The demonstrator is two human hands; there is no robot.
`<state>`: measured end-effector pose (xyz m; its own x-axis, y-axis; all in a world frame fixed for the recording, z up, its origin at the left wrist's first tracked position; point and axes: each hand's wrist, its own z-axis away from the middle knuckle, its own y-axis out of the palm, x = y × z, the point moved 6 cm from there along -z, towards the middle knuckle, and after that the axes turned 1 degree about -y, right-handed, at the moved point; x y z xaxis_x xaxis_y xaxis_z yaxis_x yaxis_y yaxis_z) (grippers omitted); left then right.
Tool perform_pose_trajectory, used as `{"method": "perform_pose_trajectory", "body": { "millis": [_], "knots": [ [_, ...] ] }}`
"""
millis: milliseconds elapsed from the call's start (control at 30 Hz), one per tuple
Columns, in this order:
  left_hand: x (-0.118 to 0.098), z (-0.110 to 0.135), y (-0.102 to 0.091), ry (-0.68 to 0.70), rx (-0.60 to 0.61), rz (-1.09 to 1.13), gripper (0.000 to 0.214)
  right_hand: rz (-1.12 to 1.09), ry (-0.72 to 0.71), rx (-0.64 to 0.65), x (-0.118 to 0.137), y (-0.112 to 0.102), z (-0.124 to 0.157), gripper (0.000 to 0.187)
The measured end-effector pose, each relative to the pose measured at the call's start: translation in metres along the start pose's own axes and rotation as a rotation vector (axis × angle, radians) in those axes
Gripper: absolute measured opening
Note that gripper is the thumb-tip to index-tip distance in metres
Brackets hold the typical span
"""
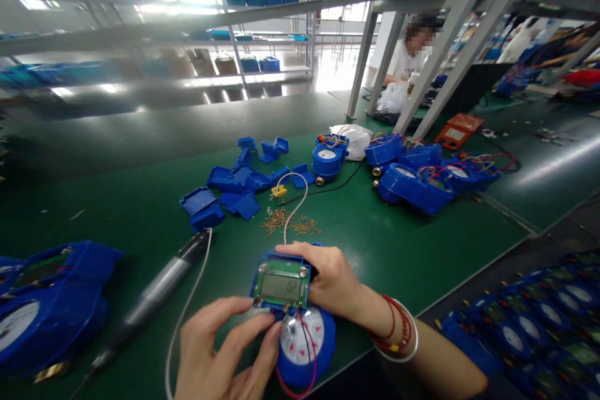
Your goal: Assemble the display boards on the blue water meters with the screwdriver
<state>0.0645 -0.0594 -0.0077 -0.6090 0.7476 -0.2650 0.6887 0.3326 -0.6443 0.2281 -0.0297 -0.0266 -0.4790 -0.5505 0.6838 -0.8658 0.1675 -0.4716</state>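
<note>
A blue water meter (329,340) with a round white dial lies before me at the bench's near edge. Its housing holds a green circuit board (259,284) with a grey LCD screen (280,286). Red and black wires (307,339) run from the board across the dial. My right hand (335,278) is closed around the housing's far right side. My left hand (229,347) has its fingers bent at the board's lower left edge, with thumb and middle fingertip close together there. An electric screwdriver (162,287) with a white cord lies left of the meter.
Blue plastic covers (241,178) lie beyond the meter, near a heap of small brass screws (276,222) and a yellow piece (279,191). More meters stand right (412,187) and left (60,306). Several meters (529,325) sit below right. Metal posts (363,62) rise behind; a person (407,62) sits beyond.
</note>
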Motion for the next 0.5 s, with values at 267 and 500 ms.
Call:
{"method": "perform_pose_trajectory", "body": {
  "millis": [267, 500],
  "knots": [
    [-0.005, 0.013, 0.010, -0.060, 0.043, -0.012, 0.011, 0.091, -0.073, -0.020, 0.006, 0.003, 0.000, 0.037],
    [0.006, 0.022, 0.009, -0.235, 0.098, 0.023, 0.006, 0.112, -0.091, 0.039, 0.008, 0.005, 0.003, 0.041]
  ]
}}
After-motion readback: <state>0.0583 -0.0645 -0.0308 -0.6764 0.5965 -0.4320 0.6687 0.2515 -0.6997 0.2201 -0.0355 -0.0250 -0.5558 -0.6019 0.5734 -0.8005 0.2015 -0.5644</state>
